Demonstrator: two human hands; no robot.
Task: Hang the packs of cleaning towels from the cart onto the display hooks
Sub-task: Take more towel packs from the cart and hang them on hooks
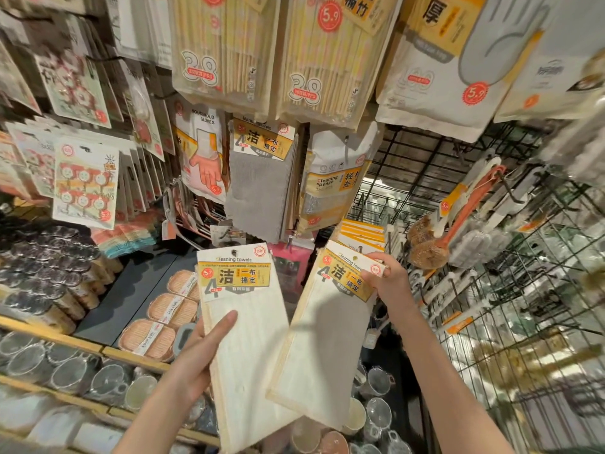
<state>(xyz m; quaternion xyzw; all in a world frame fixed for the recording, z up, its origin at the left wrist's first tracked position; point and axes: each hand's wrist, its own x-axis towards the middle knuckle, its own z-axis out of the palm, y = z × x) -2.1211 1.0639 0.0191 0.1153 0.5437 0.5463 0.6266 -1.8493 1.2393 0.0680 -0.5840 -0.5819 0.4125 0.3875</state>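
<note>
I hold two cream packs of cleaning towels, each with a yellow label card on top. My left hand (pixel 199 352) grips the left pack (pixel 248 339) at its left edge, thumb across the front. My right hand (pixel 389 283) pinches the top right corner of the right pack (pixel 327 348), which tilts to the right and overlaps the left one low down. Behind its top hang several identical packs (pixel 360 234) on a hook. A grey pack of cleaning towels (pixel 258 185) hangs higher up in the middle.
Chopstick packs (pixel 222 54) and glove packs (pixel 451 60) hang overhead. A cleaning sponge pack (pixel 334 181) hangs right of the grey towels. Brushes (pixel 435 237) hang on the wire grid at right. Glass cups (pixel 68 371) and scrub pads (pixel 170 309) fill the shelves below left.
</note>
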